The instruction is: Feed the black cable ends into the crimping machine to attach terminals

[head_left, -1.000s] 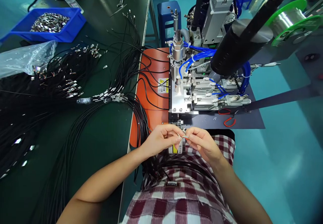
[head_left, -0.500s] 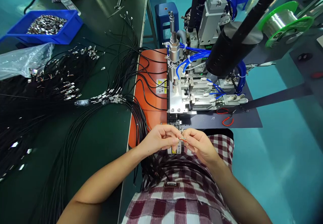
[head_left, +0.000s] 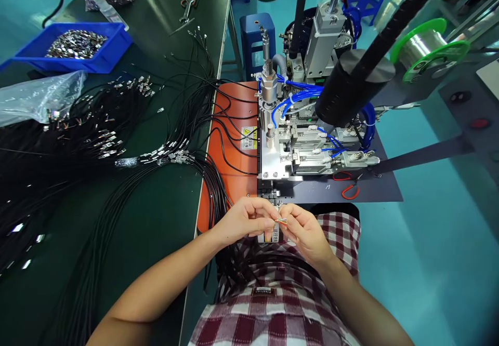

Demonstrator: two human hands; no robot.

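In front of my lap, my left hand [head_left: 247, 221] pinches a thin cable close to its end, the cable itself mostly hidden by the fingers. Fine coloured wires [head_left: 281, 221], orange and pale ones among them, stick out of that end toward the right. The thumb and fingers of my right hand [head_left: 307, 234] close on these wires, their tips almost meeting the left fingertips. Black cables [head_left: 216, 185] hang in a bundle over the table edge beside my left wrist. Just beyond both hands stands a metal machine [head_left: 273, 154] with an orange cover plate [head_left: 224, 164].
On the green table [head_left: 156, 263] lie many black cables with metal connectors [head_left: 175, 155]. A blue bin [head_left: 113, 50] of metal connector parts stands farther back. Red-handled cutters [head_left: 351, 193] lie right of the machine. A black cylinder [head_left: 353, 89] and green solder spool [head_left: 429, 50] overhang it.
My right fingers have shifted slightly at the cable end, and more of the coloured wires shows between the hands. The whole view has tilted a little.
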